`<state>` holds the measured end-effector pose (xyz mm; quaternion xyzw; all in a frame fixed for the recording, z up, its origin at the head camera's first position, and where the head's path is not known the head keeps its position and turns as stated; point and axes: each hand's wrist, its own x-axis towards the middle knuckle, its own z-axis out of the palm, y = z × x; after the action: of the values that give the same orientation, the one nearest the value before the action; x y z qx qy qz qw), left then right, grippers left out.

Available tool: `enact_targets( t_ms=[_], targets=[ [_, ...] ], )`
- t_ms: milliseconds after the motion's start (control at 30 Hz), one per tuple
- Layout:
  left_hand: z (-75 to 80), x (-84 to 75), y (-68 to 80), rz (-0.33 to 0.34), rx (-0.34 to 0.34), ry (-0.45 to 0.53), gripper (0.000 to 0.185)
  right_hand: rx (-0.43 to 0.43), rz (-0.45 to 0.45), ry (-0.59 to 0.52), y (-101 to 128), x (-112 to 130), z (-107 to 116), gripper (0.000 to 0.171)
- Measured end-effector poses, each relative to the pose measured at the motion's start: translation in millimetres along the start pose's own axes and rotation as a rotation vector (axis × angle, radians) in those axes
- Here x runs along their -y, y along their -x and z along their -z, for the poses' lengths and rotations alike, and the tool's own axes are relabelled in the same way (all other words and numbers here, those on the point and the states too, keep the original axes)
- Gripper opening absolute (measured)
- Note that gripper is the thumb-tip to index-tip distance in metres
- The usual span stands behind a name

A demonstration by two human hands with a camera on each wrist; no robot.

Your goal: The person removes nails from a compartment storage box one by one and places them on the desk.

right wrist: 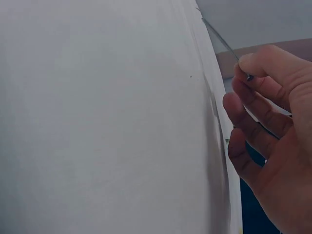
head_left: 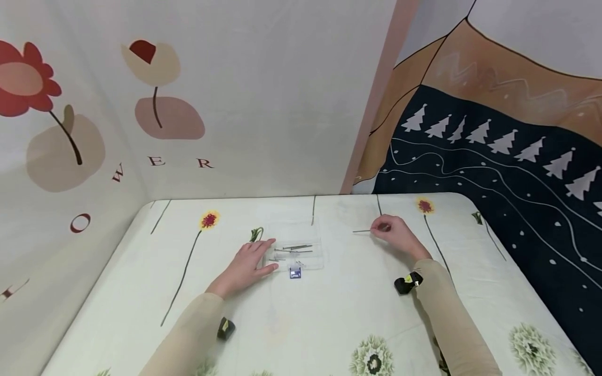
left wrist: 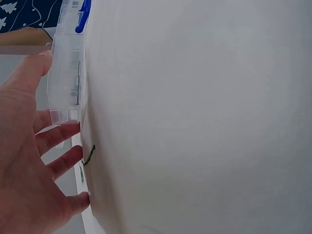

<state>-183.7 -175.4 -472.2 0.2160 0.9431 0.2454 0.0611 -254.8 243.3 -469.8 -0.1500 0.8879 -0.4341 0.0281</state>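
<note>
A clear plastic box [head_left: 317,261] with compartments and a blue latch [head_left: 295,272] sits on the table, several thin nails [head_left: 293,249] lying inside. My left hand [head_left: 246,263] is spread at its left side; in the left wrist view the thumb and fingers lie along the end of the box [left wrist: 66,78], fairly straight. To the right of the box, my right hand [head_left: 397,235] pinches one long thin nail [head_left: 361,231] between thumb and index finger. Its shank points left, and the head [right wrist: 250,78] shows below the fingertips in the right wrist view. The other fingers are loosely bent.
A pale cloth [head_left: 320,318] printed with flowers covers the table. Behind it hangs a light curtain [head_left: 282,104], with a dark tree-patterned cloth [head_left: 470,172] at the right. Small black wrist devices [head_left: 408,283] are by both forearms.
</note>
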Motion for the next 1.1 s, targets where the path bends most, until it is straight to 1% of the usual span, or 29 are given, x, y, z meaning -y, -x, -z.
enact_targets(
  t_ms=[133, 267, 500, 600, 733, 833, 1000, 1100],
  targets=[
    [-0.7, 0.6, -0.2, 0.006, -0.002, -0.001, 0.072, -0.006, -0.019, 0.013, 0.4, -3.6, 0.1, 0.009],
    [-0.9, 1.1, 0.5, -0.004, -0.011, -0.004, 0.072, -0.013, -0.035, 0.025, 0.0, -6.3, -0.3, 0.009],
    [-1.4, 1.1, 0.8, -0.012, -0.018, -0.003, 0.071, -0.014, -0.065, 0.014, -0.2, -6.7, -0.6, 0.01],
    [-1.7, 0.7, 0.3, -0.011, -0.017, -0.002, 0.072, -0.02, -0.05, 0.009, -1.0, -8.0, -0.4, 0.01],
    [-1.0, 0.4, 0.2, -0.01, -0.019, -0.001, 0.071, -0.064, -0.005, 0.025, -3.5, -10.1, -0.9, 0.013],
    [-1.0, 0.8, 0.0, -0.021, -0.024, -0.003, 0.071, -0.097, 0.01, 0.038, -4.7, -10.2, -1.4, 0.015],
    [-2.1, 0.8, -0.1, -0.027, -0.025, 0.002, 0.07, -0.103, 0.019, 0.05, -3.8, -6.4, -1.7, 0.015],
    [-2.1, 0.4, 0.4, -0.02, -0.021, 0.005, 0.07, -0.109, 0.032, 0.034, -3.3, -3.2, -2.1, 0.016]
  ],
)
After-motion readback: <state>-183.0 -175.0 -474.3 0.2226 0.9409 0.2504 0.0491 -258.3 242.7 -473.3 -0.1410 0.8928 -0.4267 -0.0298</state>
